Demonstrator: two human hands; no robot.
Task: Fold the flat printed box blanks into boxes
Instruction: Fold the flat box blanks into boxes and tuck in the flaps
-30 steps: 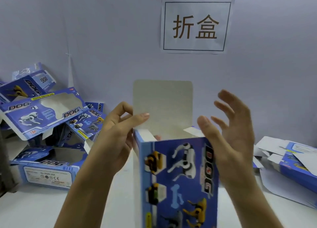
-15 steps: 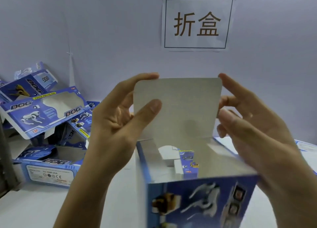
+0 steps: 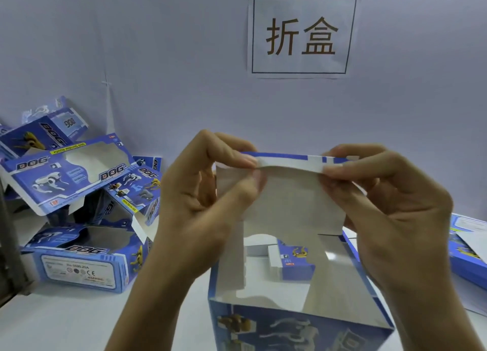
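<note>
The lower edge of the frame cuts off the open blue printed cardboard box [image 3: 297,324] at lower centre, the right edge cuts the flat blue box blanks [image 3: 469,248] at far right, and small print on the white label [image 3: 76,271] at lower left blurs beyond reading.

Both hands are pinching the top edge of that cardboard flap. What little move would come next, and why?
Probably swing the lid flap forward and down over the box. The left hand and right hand have creased its tuck strip, and the box mouth below is open, ready to take it.
</note>
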